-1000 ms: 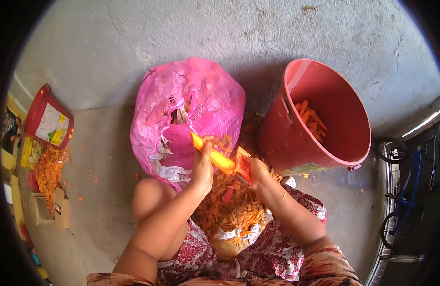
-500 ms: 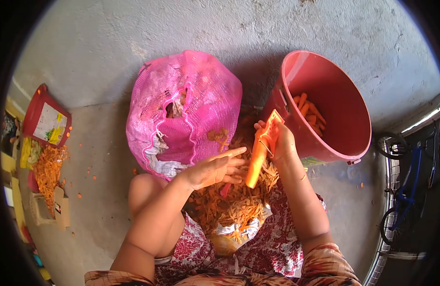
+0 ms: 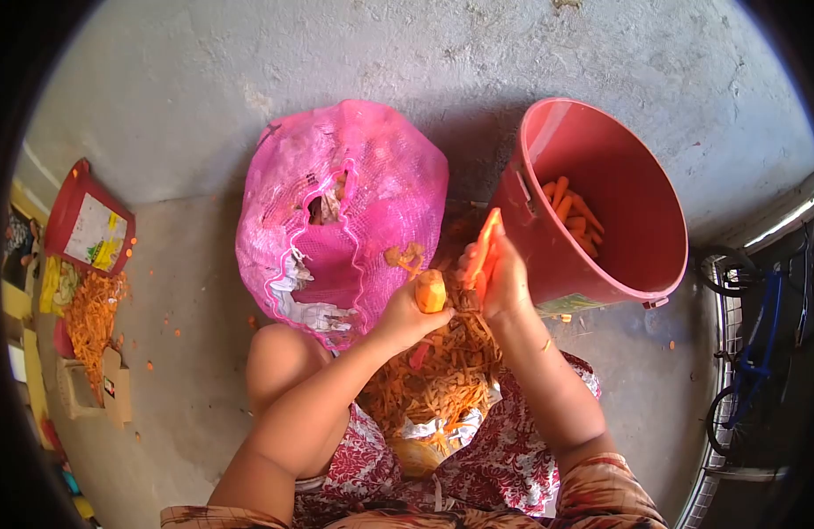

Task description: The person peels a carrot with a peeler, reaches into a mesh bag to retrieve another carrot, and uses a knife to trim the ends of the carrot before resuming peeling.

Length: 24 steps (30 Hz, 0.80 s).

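Observation:
My left hand (image 3: 407,313) is closed round a carrot (image 3: 431,292), whose bright orange end points up toward me. Just to its right, my right hand (image 3: 506,278) grips an orange peeler (image 3: 486,242), seen nearly edge-on; its blade is hard to make out. Under both hands lies a heap of carrot peelings (image 3: 433,388). Close by on the left stands a pink mesh sack (image 3: 394,176) with a ragged opening. A red bucket (image 3: 636,203) leans beyond my right hand, with several peeled carrots (image 3: 572,212) inside.
A rough grey wall (image 3: 460,53) rises behind the sack and bucket. At far left, a small red bucket (image 3: 72,207) lies tipped beside another pile of peelings (image 3: 94,322) and a cardboard box (image 3: 116,388). A blue bicycle (image 3: 755,353) is at the right edge.
The carrot has passed from my right hand into my left, which was open before. My right hand keeps the peeler and has turned it edge-on.

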Available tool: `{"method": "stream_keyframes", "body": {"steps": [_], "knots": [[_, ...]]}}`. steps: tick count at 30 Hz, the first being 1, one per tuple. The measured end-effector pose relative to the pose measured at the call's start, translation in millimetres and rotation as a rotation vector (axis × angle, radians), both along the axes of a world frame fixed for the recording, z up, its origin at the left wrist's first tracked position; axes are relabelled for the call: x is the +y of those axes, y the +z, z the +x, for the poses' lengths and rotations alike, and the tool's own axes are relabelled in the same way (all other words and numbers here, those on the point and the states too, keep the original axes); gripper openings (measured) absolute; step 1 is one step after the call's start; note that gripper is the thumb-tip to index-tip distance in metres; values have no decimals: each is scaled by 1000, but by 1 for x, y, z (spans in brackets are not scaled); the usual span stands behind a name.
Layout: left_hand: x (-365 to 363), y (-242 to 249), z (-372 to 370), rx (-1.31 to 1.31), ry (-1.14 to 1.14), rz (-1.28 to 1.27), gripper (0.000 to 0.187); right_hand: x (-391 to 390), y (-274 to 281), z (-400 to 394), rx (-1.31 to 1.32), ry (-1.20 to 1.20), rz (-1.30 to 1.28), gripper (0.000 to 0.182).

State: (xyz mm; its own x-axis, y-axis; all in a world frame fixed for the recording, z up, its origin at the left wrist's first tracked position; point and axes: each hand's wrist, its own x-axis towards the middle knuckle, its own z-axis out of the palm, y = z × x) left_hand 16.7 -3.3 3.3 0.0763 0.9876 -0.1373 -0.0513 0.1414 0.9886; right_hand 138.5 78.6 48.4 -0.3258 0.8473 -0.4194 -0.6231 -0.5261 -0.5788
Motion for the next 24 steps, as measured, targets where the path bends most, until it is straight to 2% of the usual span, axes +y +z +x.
{"method": "stream_keyframes", "body": {"steps": [1, 4, 5, 7, 8, 12, 14, 15, 17, 19, 21, 22, 23, 24], "knots": [[-2, 1, -1, 31, 9, -56, 30, 5, 6, 2, -59, -69, -9, 23], [-4, 4, 2, 125, 36, 96, 25, 10, 6, 3, -248, -166, 223, 20], [-4, 5, 4, 161, 56, 146, 25, 7, 9, -3, -338, -179, 256, 18], [-5, 10, 10, 238, 98, 245, 27, -4, 17, -14, -396, -151, 491, 18], [-5, 15, 11, 360, 107, 319, 31, -5, 19, -14, -475, -180, 548, 18], [-5, 15, 14, 342, 147, 343, 35, -10, 33, -17, -804, -262, 677, 16], [-5, 21, 16, 285, 139, 393, 35, -17, 26, -21, -998, -322, 892, 16], [-5, 21, 15, 401, 171, 379, 32, -18, 24, -21, -1068, -365, 979, 16], [-5, 23, 11, 632, 233, 350, 28, 5, 19, -9, -1185, -437, 955, 18], [-9, 23, 8, 666, 222, 387, 27, 46, 5, 13, -1148, -711, 875, 19], [-14, 19, 8, 696, 225, 396, 27, 49, 18, 18, -740, -600, 521, 20], [-13, 19, 7, 712, 223, 392, 26, 41, 12, 13, -1041, -568, 749, 19], [-12, 18, 6, 712, 223, 385, 26, 29, 5, 5, -978, -415, 732, 18], [-10, 18, 5, 715, 222, 378, 26, 7, 10, -11, -964, -377, 781, 18]]}}
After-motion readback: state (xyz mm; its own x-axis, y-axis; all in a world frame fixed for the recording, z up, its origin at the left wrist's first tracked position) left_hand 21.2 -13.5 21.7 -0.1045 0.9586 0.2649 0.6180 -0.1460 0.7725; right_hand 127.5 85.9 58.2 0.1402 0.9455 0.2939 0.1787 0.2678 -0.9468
